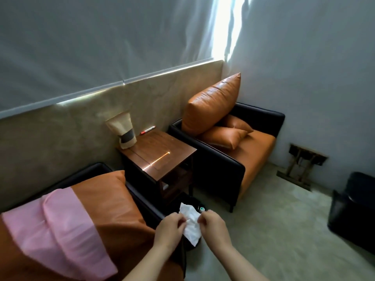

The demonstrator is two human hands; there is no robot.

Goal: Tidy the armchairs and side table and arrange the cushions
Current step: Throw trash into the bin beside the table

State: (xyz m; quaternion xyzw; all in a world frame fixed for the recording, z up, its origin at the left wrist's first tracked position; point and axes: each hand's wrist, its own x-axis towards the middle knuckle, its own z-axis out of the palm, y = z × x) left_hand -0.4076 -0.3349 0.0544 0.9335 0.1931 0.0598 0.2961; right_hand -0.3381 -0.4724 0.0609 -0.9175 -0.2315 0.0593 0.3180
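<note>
Crumpled white tissue (191, 224) hangs just in front of the wooden side table (162, 153), over a dark round bin (194, 201). The left hand (169, 227) pinches its left edge with curled fingers (180, 219), and the right hand (213, 225) pinches the right edge in the same way. The tissue is thin, soft and full of wrinkles. Right of the table, a black armchair (223, 173) carries one big puffy orange cushion (211, 104) standing upright and two small cushions (223, 136) lying below it, all smooth like leather. On the table stand a brown paper bag (123, 130) and a marker (148, 129).
</note>
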